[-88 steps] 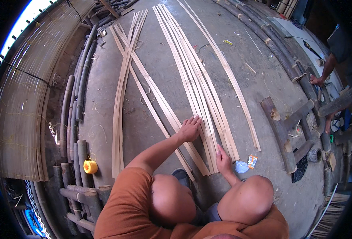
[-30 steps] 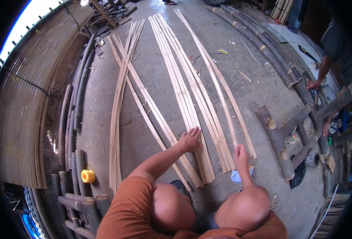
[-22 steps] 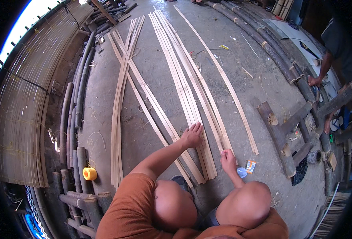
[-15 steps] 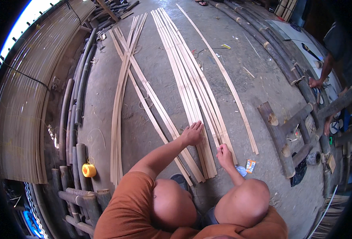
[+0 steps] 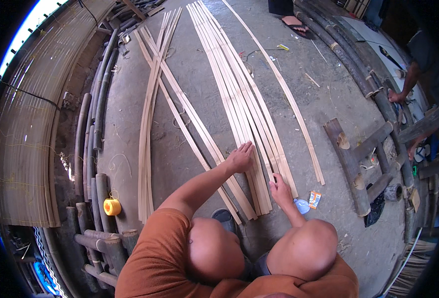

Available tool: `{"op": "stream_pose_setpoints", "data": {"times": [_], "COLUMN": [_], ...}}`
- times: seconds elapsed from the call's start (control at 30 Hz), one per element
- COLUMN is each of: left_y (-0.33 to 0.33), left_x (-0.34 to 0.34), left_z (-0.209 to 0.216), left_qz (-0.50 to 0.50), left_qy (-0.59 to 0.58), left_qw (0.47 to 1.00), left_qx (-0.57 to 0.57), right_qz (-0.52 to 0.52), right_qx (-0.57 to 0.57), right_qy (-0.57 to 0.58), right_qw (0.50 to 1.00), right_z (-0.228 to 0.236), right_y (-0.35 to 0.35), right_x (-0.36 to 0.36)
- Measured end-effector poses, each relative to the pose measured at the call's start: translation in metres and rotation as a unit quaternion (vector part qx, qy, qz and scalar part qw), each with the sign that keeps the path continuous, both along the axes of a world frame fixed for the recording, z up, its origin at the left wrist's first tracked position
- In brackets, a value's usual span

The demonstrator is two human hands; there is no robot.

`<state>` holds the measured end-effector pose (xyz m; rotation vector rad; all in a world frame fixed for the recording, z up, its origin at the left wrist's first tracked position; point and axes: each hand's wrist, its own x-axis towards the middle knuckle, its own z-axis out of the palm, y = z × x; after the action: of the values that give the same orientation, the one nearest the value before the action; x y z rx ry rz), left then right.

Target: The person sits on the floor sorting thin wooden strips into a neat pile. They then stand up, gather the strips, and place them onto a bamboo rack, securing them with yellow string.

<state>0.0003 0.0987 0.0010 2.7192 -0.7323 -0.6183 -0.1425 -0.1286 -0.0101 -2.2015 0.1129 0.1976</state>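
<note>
Since the earlier pictures the right hand [image 5: 280,186] has come back down from the single strip [image 5: 279,84] it was raised on, right of the bundle of bamboo strips [image 5: 239,99], and now rests on the bundle's near end. The left hand [image 5: 241,158] has slid a little up the same bundle, fingers spread flat. A sandalled foot [image 5: 295,22] has appeared beyond the bundle's far end
</note>
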Motion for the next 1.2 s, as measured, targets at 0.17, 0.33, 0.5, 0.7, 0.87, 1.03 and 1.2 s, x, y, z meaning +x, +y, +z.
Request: {"op": "stream_pose_setpoints", "data": {"times": [0.17, 0.33, 0.5, 0.7, 0.87, 1.03, 1.2], "left_y": [-0.005, -0.010, 0.024, 0.041, 0.042, 0.034, 0.023], "left_x": [-0.003, -0.001, 0.014, 0.021, 0.013, 0.014, 0.013], "left_z": [-0.002, 0.011, -0.038, 0.001, -0.005, -0.001, -0.010], "left_qz": [0.015, 0.009, 0.113, 0.318, 0.331, 0.280, 0.165], "left_qy": [0.005, -0.013, -0.104, -0.065, -0.097, -0.097, -0.174], "left_qw": [1.000, 1.000, 0.987, 0.933, 0.914, 0.939, 0.962], "left_qx": [0.006, -0.003, -0.052, -0.158, -0.214, -0.177, -0.132], "right_qz": [0.003, -0.017, 0.025, -0.034, -0.010, -0.022, -0.050], "right_qx": [-0.006, 0.042, 0.045, 0.199, 0.191, 0.153, 0.083], "right_qy": [-0.057, -0.080, -0.049, 0.031, 0.011, -0.067, -0.097], "right_qw": [0.998, 0.996, 0.997, 0.979, 0.982, 0.986, 0.991], "right_z": [0.022, 0.040, 0.040, 0.017, 0.011, 0.040, 0.033], "right_y": [0.001, 0.018, 0.044, 0.069, 0.072, 0.055, 0.011], "right_x": [-0.001, -0.012, -0.016, -0.021, -0.014, -0.014, 0.005]}}
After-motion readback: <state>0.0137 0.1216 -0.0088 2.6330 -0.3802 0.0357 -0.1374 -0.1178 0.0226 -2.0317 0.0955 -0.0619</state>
